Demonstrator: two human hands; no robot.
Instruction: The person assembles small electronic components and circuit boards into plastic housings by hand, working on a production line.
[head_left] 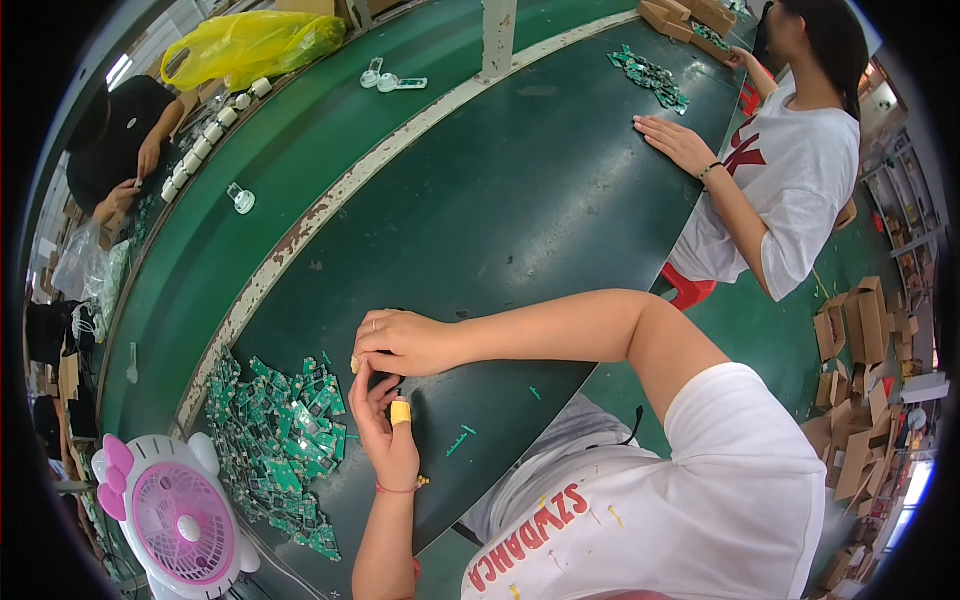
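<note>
- Nearest the camera, a white T-shirt (740, 480) with red lettering is worn by the person seated at the bench.
- Much of the view is filled by a dark green worktable (480, 220), bordered on its far side by a chipped pale rail (330, 205).
- Beyond the rail, a green conveyor belt (310, 120) is seen.
- At upper right, a co-worker (800, 170) in a white top is seated, one hand laid flat on the table.
- At lower left, a pink-and-white fan (182, 515) is stood beside the boards.
- Small green circuit boards (290, 430) are heaped on the table just left of the hands. The heap's long axis is run roughly up and down the view; single boards are pointed every way.
- The right hand (405, 342) is held back upward, fingers bent and brought together with the left fingertips.
- The left hand (385, 430) is raised below it, fingers curled, its thumb held apart and wrapped in yellow tape (401, 412). Whether anything is gripped between the hands cannot be told.
- Narrow green strips (457, 443) are scattered to the right of the left wrist, their long axes slanted up to the right.
</note>
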